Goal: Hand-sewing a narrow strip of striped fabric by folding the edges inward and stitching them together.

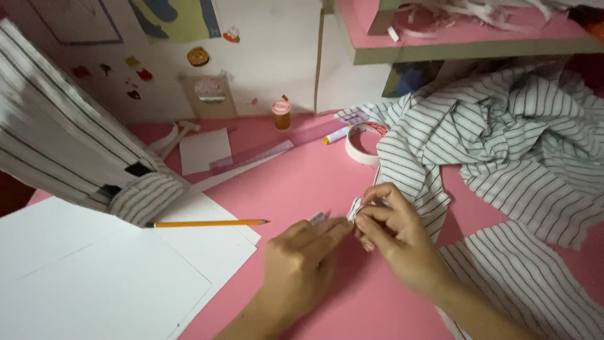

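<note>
Pinching a folded edge of the striped fabric (478, 145), my right hand (393, 230) met my left hand (302, 264), closed on a small metal tool (319, 218). Bare pink tabletop (302, 182) lay open beyond; white paper sheets (107, 277), a pencil (207, 223) leftward, a tape roll (363, 143) farther.
</note>
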